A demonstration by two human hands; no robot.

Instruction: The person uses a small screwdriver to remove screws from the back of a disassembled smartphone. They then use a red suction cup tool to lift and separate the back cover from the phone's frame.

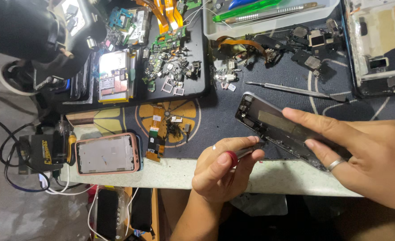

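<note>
Two hands work on an opened phone chassis (273, 125) at the right centre of the frame, tilted above a dark work mat (233, 116). The right hand (367, 156), a ring on one finger, grips the chassis along its lower edge, fingers laid across it. The left hand (224, 167) is closed around a red-handled screwdriver (239, 155), its tip touching the chassis. A metal spudger (295, 90) lies just above on the mat. At lower left sits a pink-edged phone frame (108, 154); a black tray of loose small parts (170, 67) fills the upper centre, a clear tool box (268, 15) beside it.
</note>
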